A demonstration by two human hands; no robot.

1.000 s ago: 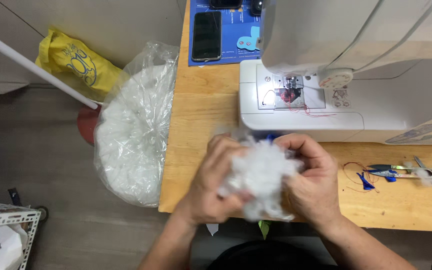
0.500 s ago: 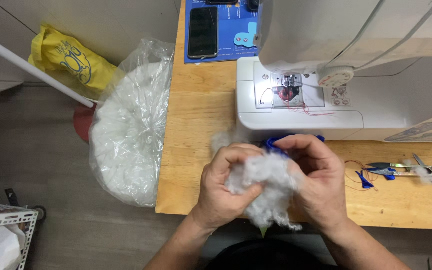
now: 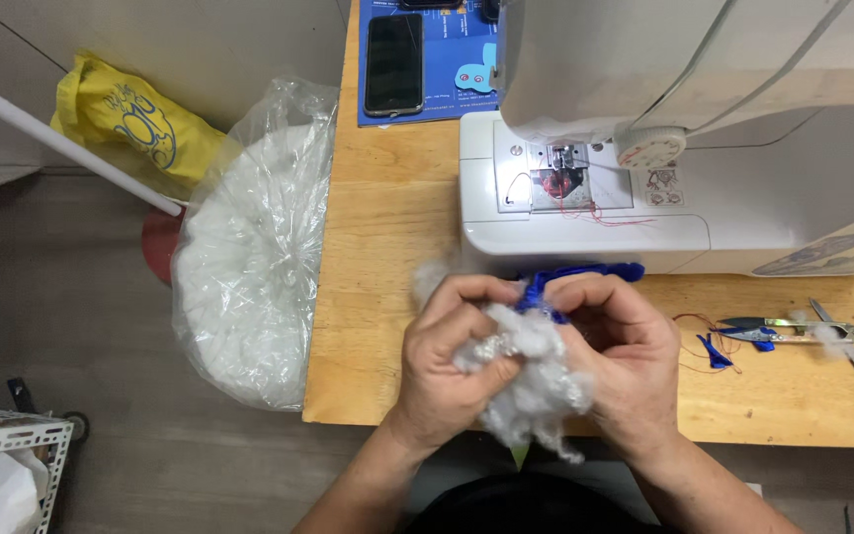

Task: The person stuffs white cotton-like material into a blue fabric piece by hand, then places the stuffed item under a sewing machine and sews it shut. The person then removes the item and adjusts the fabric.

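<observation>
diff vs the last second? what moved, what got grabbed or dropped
Both hands stay on the white stuffing. The left hand has pressed in over the wad. The right hand now pinches the blue fabric at its top; more blue shows than before. Nothing let go. Sewing machine, phone, bag of stuffing and snips stayed put.

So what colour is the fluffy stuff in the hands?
White; the fluffy stuffing shows best in the head view.

2 bare forearms, no sleeves; left hand (image 3: 452,361), right hand (image 3: 620,361) ungloved; dark garment at torso.
</observation>
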